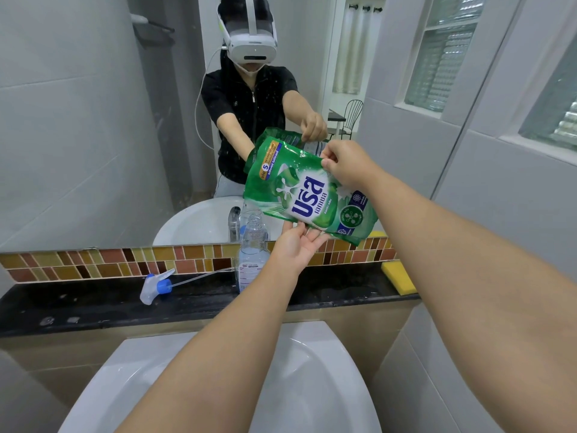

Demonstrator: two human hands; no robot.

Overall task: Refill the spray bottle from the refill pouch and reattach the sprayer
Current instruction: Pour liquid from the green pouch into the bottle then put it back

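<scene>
A green refill pouch (299,189) with blue lettering hangs tilted above the ledge, its lower left corner just over the mouth of the bottle. My right hand (346,165) pinches the pouch's upper edge. My left hand (296,246) lies palm up under the pouch's bottom edge, fingers straight and touching it. The clear spray bottle (252,254) stands upright and uncapped on the black ledge (93,304), with some liquid in its lower part. The white and blue sprayer (156,285) lies on its side on the ledge to the left, its dip tube pointing toward the bottle.
A white sink basin (312,370) sits below the ledge. A yellow sponge (398,276) lies at the ledge's right end. A mosaic tile strip (93,264) and a large mirror (78,135) back the ledge. A tiled wall with a window rises at the right.
</scene>
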